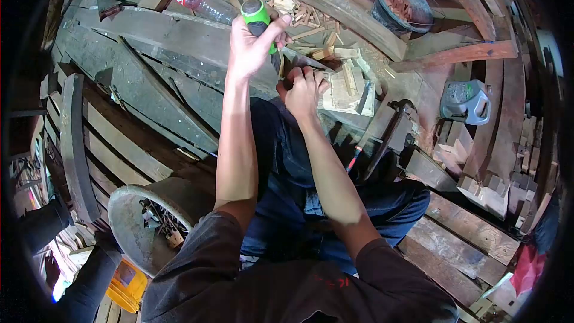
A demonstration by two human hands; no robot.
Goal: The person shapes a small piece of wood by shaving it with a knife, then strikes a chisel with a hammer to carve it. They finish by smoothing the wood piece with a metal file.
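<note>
My left hand (pixel 248 51) is closed around a green-and-black handled tool (pixel 256 15), its rounded grey end pointing up. The tool's dark lower part runs down toward the wood by my knee, and its working end is hidden. Lower and to the right is my right hand (pixel 304 93), its fingers curled down at the edge of the work; what they grip is hidden beneath them. Just right of those fingers sits a pale wood block (pixel 344 93) with a small wood strip (pixel 350 78) on top.
Wood offcuts (pixel 299 9) lie ahead, near a plastic bottle (pixel 203 3). A bucket of wood pieces (pixel 397 6) stands back right, a grey jug (pixel 466 101) at right. A hammer (pixel 391 131) lies beside my right knee. At left is a tipped bucket (pixel 140 221) holding metal bits.
</note>
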